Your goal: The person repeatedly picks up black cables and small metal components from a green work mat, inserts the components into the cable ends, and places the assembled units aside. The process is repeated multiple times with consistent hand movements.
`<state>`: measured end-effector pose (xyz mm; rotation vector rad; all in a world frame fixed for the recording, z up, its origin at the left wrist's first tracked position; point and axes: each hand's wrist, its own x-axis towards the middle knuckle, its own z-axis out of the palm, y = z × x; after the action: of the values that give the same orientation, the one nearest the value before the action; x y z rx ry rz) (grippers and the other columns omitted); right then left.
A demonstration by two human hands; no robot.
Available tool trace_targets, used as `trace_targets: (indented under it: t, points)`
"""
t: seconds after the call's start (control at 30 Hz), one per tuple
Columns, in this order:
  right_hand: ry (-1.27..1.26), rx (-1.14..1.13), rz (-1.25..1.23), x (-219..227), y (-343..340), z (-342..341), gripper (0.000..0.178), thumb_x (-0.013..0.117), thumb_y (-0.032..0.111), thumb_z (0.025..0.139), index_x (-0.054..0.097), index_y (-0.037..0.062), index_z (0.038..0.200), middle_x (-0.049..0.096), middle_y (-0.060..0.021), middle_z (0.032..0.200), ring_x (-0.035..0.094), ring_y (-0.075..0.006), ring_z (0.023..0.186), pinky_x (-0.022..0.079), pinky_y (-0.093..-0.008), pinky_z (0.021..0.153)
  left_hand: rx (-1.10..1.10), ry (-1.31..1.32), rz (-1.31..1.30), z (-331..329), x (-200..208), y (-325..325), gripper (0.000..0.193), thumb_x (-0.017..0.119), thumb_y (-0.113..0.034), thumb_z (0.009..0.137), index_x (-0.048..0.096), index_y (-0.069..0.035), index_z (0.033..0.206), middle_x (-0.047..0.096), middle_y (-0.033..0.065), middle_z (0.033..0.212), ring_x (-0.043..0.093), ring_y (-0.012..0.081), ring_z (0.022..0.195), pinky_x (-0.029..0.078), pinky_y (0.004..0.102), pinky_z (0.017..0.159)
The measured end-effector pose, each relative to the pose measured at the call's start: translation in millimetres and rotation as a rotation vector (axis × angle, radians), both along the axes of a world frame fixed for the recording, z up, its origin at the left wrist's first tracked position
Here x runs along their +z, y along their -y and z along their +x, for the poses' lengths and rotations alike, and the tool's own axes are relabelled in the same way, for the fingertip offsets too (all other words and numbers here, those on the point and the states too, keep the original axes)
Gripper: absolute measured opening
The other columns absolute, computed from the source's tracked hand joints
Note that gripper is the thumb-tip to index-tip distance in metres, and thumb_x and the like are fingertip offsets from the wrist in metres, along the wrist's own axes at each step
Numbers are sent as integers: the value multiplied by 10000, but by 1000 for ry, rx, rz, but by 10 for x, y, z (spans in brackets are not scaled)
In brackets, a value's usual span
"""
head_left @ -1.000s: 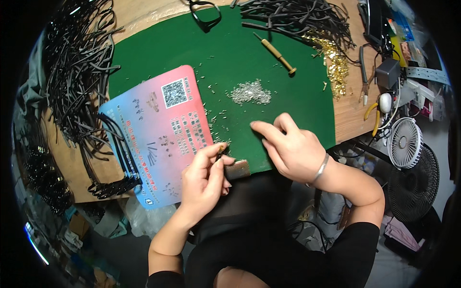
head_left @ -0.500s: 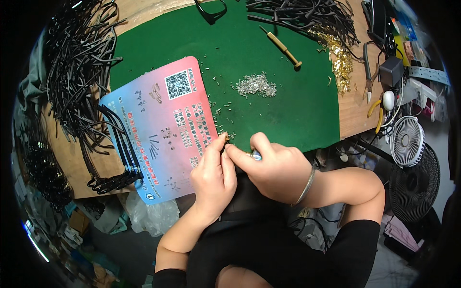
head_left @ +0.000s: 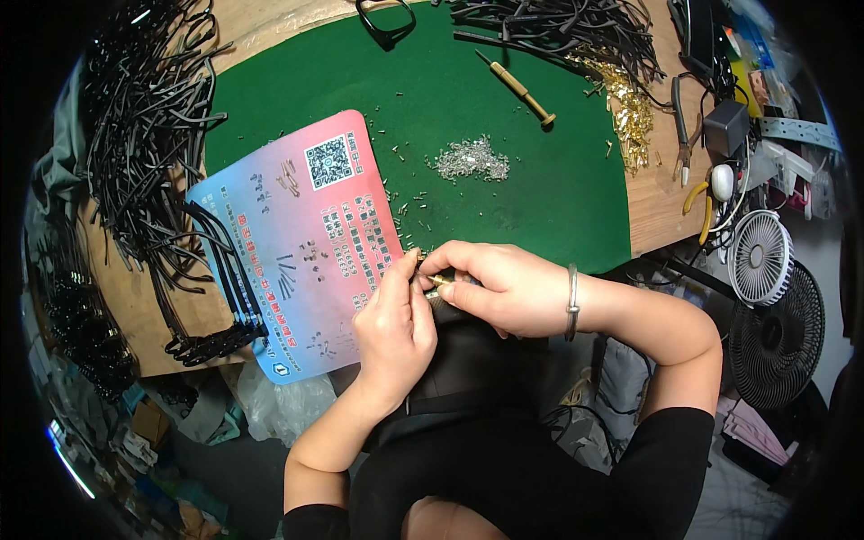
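Observation:
At the near edge of the green mat (head_left: pixel 531 216) my two hands meet, fingertips almost touching. Thumb and fingers of my left hand (head_left: pixel 393 328) are pinched on a small gold-coloured metal piece (head_left: pixel 418 256), mostly covered by the fingers. My right hand (head_left: pixel 499 286), with a bangle on its wrist, is closed around a small brass-coloured tool (head_left: pixel 440 280) like a screwdriver; only a short part shows between the fingers. Left of my hands lies a pink-and-blue printed sheet (head_left: pixel 270 234) with small metal parts on it. A pile of tiny silver screws (head_left: pixel 470 160) is beyond them.
Black eyeglass temples heap up at left (head_left: pixel 148 135) and far right (head_left: pixel 576 31). Several glasses frames (head_left: pixel 220 270) rest on the sheet's left edge. A brass screwdriver (head_left: pixel 519 88), gold metal pieces (head_left: pixel 634 126), pliers (head_left: pixel 681 135) and a white fan (head_left: pixel 759 258) are to the right.
My right hand has turned and its fingers have re-gripped the tool, with its silvery end now hidden. My left hand stays almost in place, still pinched.

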<state>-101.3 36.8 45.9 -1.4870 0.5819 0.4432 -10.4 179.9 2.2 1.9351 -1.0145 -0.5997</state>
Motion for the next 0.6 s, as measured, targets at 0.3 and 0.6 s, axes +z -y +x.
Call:
trace_targets:
  t: [0.3,0.6]
  points:
    - [179,168,-705,72,-200,-221,325,505,185,868,472,83,1176,489,-171,904,597,-358,591,519,-439,567,-60,209,-19,88,69,66,275,480,31,860,526,6,1131,643,175,861,659,265,773,518,328,668]
    - [339,-94,-806,-152,134,-484,340,563,202,854,481,52,1147,475,-131,913,588,-294,693,510,-369,586,-301,301,-343,380,282,1643,187,573,-19,810,544,-9,995,590,151,841,595,300,742,485,344,686]
